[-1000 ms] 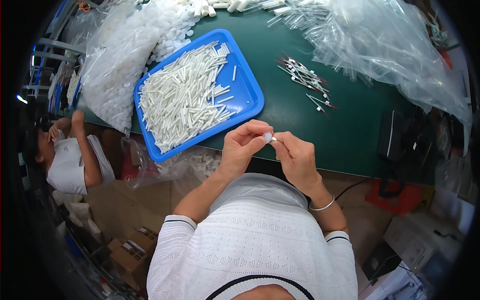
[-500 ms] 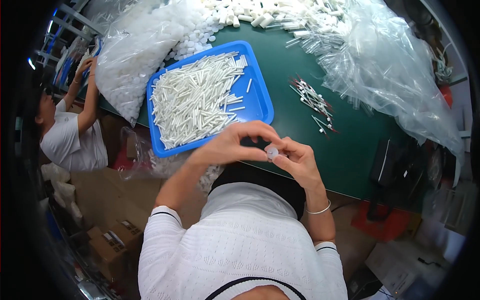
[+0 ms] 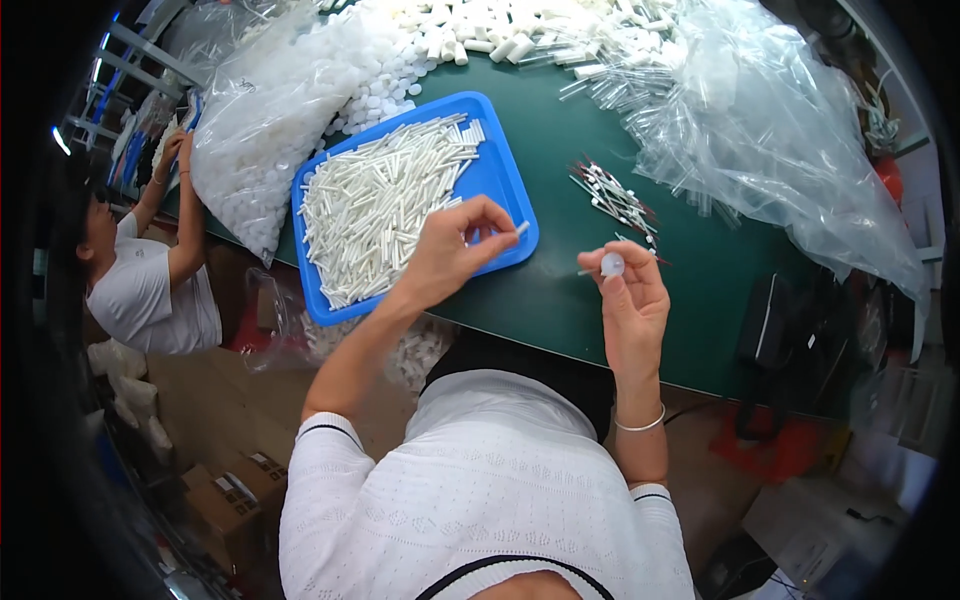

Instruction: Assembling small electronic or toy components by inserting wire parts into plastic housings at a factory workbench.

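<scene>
My left hand (image 3: 452, 252) is over the near right part of a blue tray (image 3: 519, 195). Its thumb and forefinger pinch a short white stick (image 3: 522, 228). To the right, above the dark green tabletop, my right hand (image 3: 636, 305) is closed on a small, round, translucent white cap (image 3: 612, 264). A thin piece pokes out to the left of those fingers, too small to make out. Many white sticks (image 3: 385, 195) like the one in my left hand fill most of the tray. Just beyond my right hand lies a loose bunch of thin white pieces with red ends (image 3: 615, 195).
A clear bag of white round caps (image 3: 250, 140) leans at the far left, spilling onto the green table (image 3: 560, 120). White cylinders (image 3: 480, 38) and clear tubes (image 3: 640, 90) lie along the back. Another clear bag (image 3: 770, 130) covers the right. A co-worker (image 3: 150, 270) reaches at far left.
My hands have come apart. The left one moved left and up over the tray, now with a white stick; the right one moved right and up, keeping the cap.
</scene>
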The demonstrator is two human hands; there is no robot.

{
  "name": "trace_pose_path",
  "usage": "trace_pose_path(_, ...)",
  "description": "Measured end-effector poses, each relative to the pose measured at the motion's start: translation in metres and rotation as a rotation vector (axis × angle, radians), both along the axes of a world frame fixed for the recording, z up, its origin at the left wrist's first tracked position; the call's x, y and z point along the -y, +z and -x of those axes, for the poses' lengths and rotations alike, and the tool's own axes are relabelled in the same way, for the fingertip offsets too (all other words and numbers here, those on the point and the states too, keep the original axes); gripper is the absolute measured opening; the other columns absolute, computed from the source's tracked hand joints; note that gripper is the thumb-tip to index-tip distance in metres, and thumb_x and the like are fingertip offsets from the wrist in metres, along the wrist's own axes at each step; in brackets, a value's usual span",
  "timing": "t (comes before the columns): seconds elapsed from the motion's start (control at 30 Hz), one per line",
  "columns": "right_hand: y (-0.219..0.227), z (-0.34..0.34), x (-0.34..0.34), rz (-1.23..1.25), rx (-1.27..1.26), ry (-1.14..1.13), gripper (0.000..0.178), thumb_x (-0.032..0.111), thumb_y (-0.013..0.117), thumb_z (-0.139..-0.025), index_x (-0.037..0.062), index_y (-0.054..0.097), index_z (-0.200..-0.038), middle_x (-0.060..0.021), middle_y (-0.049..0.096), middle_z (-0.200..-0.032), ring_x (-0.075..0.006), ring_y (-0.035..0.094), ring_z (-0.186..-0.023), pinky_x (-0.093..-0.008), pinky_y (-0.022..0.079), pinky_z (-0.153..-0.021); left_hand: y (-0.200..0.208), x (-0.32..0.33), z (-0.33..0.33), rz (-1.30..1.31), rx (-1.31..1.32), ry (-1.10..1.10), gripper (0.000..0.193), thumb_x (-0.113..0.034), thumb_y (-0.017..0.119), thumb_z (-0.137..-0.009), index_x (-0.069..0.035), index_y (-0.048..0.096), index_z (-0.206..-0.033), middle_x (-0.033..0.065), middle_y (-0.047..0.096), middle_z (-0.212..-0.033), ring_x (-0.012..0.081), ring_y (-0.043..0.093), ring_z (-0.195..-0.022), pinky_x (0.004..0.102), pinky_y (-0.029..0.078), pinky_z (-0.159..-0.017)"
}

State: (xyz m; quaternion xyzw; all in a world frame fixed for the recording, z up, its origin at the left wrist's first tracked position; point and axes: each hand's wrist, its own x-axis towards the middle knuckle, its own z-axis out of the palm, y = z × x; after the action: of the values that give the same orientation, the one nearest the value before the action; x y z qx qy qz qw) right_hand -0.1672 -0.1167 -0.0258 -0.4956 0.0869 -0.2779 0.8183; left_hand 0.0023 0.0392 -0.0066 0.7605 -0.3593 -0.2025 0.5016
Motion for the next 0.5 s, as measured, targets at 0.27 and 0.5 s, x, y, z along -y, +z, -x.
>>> trace_pose_path(0.27, 0.006, -0.01, -0.014, -0.263, 0.141, 0.084, 0.033, 0.019, 0.056, -0.097, 0.0028, 0.047, -0.124, -0.0159, 0.06, -0.114, -0.0269, 0.056, -0.115, -0.04, 0.043, -0.103, -0.031, -0.007, 0.045, 0.292, -0.398, -0.096, 0.022, -0.004, 0.068, -0.085, -0.005, 0.07, -0.107, 0.0007, 0.061, -0.088, 0.0054, 0.049, -0.072, 0.0199, 0.04, -0.065)
trace_pose_path(0.5, 0.004, -0.01, -0.024, -0.187, 0.055, 0.108, 0.028, 0.012, 0.057, -0.096, 0.0009, 0.05, -0.121, -0.0146, 0.062, -0.113, -0.0227, 0.058, -0.111, -0.0359, 0.044, -0.1, -0.029, -0.007, 0.047, 0.357, -0.291, -0.074, 0.018, -0.002, 0.069, -0.084, -0.003, 0.071, -0.102, 0.0041, 0.063, -0.09, 0.0095, 0.055, -0.075, 0.023, 0.043, -0.065)
